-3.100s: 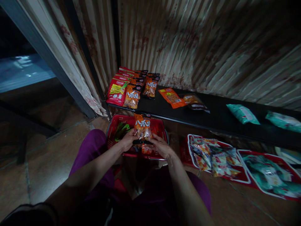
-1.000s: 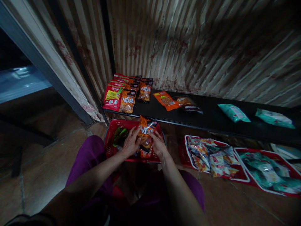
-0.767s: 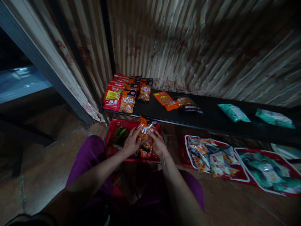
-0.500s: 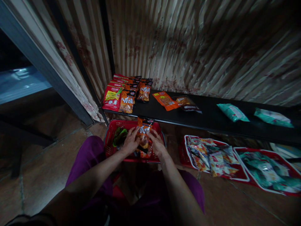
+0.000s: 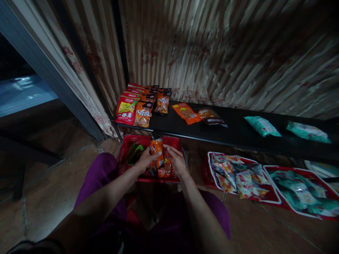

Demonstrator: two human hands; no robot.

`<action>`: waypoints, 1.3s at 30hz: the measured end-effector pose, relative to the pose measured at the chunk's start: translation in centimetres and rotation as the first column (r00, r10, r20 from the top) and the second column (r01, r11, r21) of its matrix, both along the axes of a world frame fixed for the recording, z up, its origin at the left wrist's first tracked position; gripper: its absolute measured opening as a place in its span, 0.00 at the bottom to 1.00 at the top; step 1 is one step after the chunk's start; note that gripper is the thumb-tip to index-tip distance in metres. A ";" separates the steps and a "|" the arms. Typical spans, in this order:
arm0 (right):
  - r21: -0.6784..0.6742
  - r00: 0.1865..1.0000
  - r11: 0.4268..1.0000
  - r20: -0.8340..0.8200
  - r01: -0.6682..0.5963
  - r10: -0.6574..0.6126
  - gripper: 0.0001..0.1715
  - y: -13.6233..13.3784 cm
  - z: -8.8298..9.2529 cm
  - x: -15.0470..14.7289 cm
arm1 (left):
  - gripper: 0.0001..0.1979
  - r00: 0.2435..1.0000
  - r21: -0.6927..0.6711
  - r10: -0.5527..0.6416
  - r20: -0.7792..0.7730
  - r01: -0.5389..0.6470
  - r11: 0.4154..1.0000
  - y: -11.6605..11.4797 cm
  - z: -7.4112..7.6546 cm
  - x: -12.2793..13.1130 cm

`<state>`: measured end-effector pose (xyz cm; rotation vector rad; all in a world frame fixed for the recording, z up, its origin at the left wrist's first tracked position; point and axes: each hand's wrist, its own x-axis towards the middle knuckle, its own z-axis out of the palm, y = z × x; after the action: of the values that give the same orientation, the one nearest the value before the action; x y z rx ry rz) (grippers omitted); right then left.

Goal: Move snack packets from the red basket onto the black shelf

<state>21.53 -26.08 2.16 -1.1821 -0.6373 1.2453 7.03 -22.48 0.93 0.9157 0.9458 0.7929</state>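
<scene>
My left hand (image 5: pixel 145 159) grips an orange snack packet (image 5: pixel 156 149) and holds it upright, edge-on, over a red basket (image 5: pixel 122 156) on the floor. My right hand (image 5: pixel 176 162) hovers just right of the packet with its fingers spread, holding nothing. More orange packets and a green packet (image 5: pixel 134 152) lie in the basket. On the black shelf (image 5: pixel 238 134) behind it stand a red packet (image 5: pixel 126 109) and several orange packets (image 5: pixel 143 114) in rows.
Further along the shelf lie a flat orange packet (image 5: pixel 187 113), a brown one (image 5: pixel 212 116) and two green bags (image 5: pixel 261 126). Two red trays (image 5: pixel 274 199) of mixed snacks sit on the tiled floor at right. A corrugated wall stands behind; a doorway frame at left.
The packet was held face-on in both hands; now it is turned edge-on in my left hand alone, and my right hand has let go and opened.
</scene>
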 end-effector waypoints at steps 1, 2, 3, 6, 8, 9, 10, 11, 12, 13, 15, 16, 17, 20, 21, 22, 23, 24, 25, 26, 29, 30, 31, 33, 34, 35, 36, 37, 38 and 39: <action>0.002 1.000 1.000 0.002 0.001 -0.001 0.18 0.0 0.0 0.0 | 0.30 0.999 -0.044 0.012 0.038 -0.010 0.999 0.0 0.0 0.0; 0.005 1.000 1.000 0.001 0.005 -0.005 0.18 0.1 0.1 0.0 | 0.29 0.997 -0.085 0.021 0.076 -0.014 0.996 0.0 -0.1 -0.1; 0.009 1.000 1.000 -0.002 0.017 -0.017 0.18 0.1 0.0 0.1 | 0.29 0.994 -0.119 0.027 0.109 -0.014 0.993 0.0 -0.1 -0.2; 0.014 0.991 0.991 -0.010 0.136 -0.136 0.19 0.6 -0.5 0.5 | 0.27 0.982 -0.175 0.016 0.186 0.017 0.984 0.0 0.0 -0.7; 0.003 0.971 0.971 -0.015 0.238 -0.238 0.18 1.1 -1.2 0.8 | 0.28 0.979 -0.197 -0.012 0.204 0.053 0.979 0.0 0.1 -1.1; -0.013 0.961 0.961 -0.022 0.276 -0.276 0.18 1.3 -1.5 1.0 | 0.28 0.979 -0.207 -0.029 0.201 0.072 0.976 0.0 0.2 -1.2; -0.035 0.955 0.955 -0.034 0.294 -0.295 0.18 1.5 -1.7 1.1 | 0.28 0.980 -0.213 -0.044 0.192 0.086 0.973 -0.1 0.2 -1.4; -0.062 0.954 0.954 -0.050 0.293 -0.296 0.18 1.6 -1.9 1.1 | 0.27 0.981 -0.213 -0.059 0.184 0.098 0.972 -0.1 0.3 -1.5; -0.092 0.957 0.957 -0.071 0.276 -0.283 0.19 1.7 -2.0 1.1 | 0.27 0.981 -0.209 -0.072 0.179 0.110 0.972 -0.2 0.3 -1.5; -0.116 0.961 0.962 -0.098 0.249 -0.260 0.19 1.8 -2.0 1.1 | 0.27 0.980 -0.204 -0.087 0.178 0.123 0.971 -0.2 0.4 -1.6; -0.136 0.964 0.972 -0.156 0.193 -0.213 0.20 1.8 -1.7 0.9 | 0.26 0.977 -0.196 -0.110 0.182 0.146 0.970 -0.3 0.4 -1.6; -0.136 0.962 0.975 -0.184 0.177 -0.201 0.20 1.8 -1.6 0.8 | 0.26 0.976 -0.193 -0.118 0.186 0.154 0.969 -0.3 0.4 -1.6; -0.133 0.957 0.975 -0.208 0.175 -0.200 0.20 1.8 -1.4 0.7 | 0.26 0.974 -0.191 -0.126 0.188 0.162 0.968 -0.3 0.3 -1.7; -0.126 0.942 0.970 -0.241 0.209 -0.234 0.20 1.9 -1.2 0.6 | 0.26 0.972 -0.195 -0.141 0.187 0.178 0.964 -0.3 0.3 -1.7; -0.125 0.939 0.967 -0.242 0.220 -0.245 0.20 1.9 -1.2 0.5 | 0.25 0.972 -0.197 -0.145 0.188 0.182 0.963 -0.3 0.3 -1.8; -0.124 0.937 0.966 -0.242 0.227 -0.251 0.20 2.0 -1.3 0.5 | 0.25 0.972 -0.199 -0.144 0.187 0.181 0.963 -0.3 0.3 -1.8; -0.123 0.937 0.966 -0.244 0.228 -0.252 0.20 2.0 -1.3 0.5 | 0.25 0.973 -0.203 -0.141 0.185 0.178 0.963 -0.3 0.3 -1.9; -0.122 0.937 0.967 -0.247 0.225 -0.249 0.20 2.1 -1.3 0.5 | 0.25 0.974 -0.207 -0.137 0.180 0.174 0.963 -0.3 0.4 -1.9; -0.119 0.936 0.968 -0.252 0.223 -0.247 0.20 2.1 -1.3 0.4 | 0.25 0.976 -0.213 -0.135 0.173 0.171 0.962 -0.3 0.4 -1.9; -0.118 0.933 0.967 -0.260 0.227 -0.250 0.20 2.2 -1.3 0.4 | 0.26 0.977 -0.217 -0.136 0.167 0.171 0.961 -0.3 0.5 -2.0; -0.131 0.917 0.958 -0.281 0.255 -0.282 0.20 2.5 -1.2 0.1 | 0.27 0.974 -0.218 -0.147 0.172 0.183 0.959 -0.4 0.6 -2.0; -0.135 0.913 0.955 -0.286 0.262 -0.291 0.20 2.5 -1.1 0.1 | 0.27 0.973 -0.214 -0.143 0.182 0.181 0.960 -0.4 0.5 -2.0; -0.137 0.909 0.953 -0.289 0.271 -0.300 0.20 2.6 -1.1 0.0 | 0.27 0.972 -0.211 -0.134 0.192 0.174 0.962 -0.4 0.4 -1.9; -0.133 0.905 0.950 -0.291 0.283 -0.310 0.20 2.7 -1.2 -0.2 | 0.28 0.972 -0.205 -0.118 0.205 0.161 0.966 -0.4 0.2 -1.9; -0.131 0.904 0.949 -0.289 0.288 -0.315 0.20 2.7 -1.2 -0.3 | 0.28 0.971 -0.200 -0.116 0.207 0.158 0.967 -0.3 0.1 -1.8; -0.130 0.904 0.947 -0.284 0.293 -0.319 0.20 2.7 -1.3 -0.4 | 0.28 0.972 -0.194 -0.118 0.204 0.158 0.968 -0.3 0.0 -1.7; -0.127 0.906 0.947 -0.277 0.296 -0.320 0.19 2.8 -1.4 -0.4 | 0.28 0.973 -0.188 -0.120 0.197 0.157 0.970 -0.3 -0.1 -1.7; -0.120 0.909 0.947 -0.268 0.298 -0.320 0.19 2.8 -1.4 -0.5 | 0.27 0.975 -0.179 -0.122 0.188 0.156 0.971 -0.3 -0.1 -1.6; -0.112 0.912 0.947 -0.258 0.299 -0.319 0.19 2.8 -1.5 -0.5 | 0.27 0.976 -0.168 -0.121 0.181 0.151 0.974 -0.2 -0.1 -1.5; -0.109 0.913 0.946 -0.249 0.305 -0.323 0.19 2.8 -1.5 -0.6 | 0.26 0.978 -0.155 -0.113 0.175 0.140 0.978 -0.2 0.0 -1.4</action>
<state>20.97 -23.26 0.66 -1.0990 -0.1970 1.1276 5.63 -22.71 0.88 0.7447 0.7876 0.6593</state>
